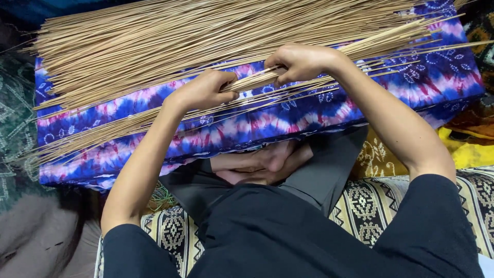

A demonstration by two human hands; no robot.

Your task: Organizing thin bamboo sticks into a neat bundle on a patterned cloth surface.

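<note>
Both hands, left (pixel 203 91) and right (pixel 301 63), clench one bundle of thin sticks (pixel 154 121); fingertips hidden beneath. Beyond them, an uncountable stick pile (pixel 206 36) covers one tie-dyed cushion (pixel 288 121).

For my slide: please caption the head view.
Both hands, left and right, grip thin tan sticks over purple tie-dye cloth.

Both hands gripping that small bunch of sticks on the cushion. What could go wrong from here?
1. The left hand and right hand pinch a thin bundle of sticks; such slender sticks could snap or bend under a tight grip.
2. Loose sticks overhang the tie-dye cushion edge at left and may slide off.
3. The large pile lies close behind; pulling the bundle could drag neighbours along.
</note>
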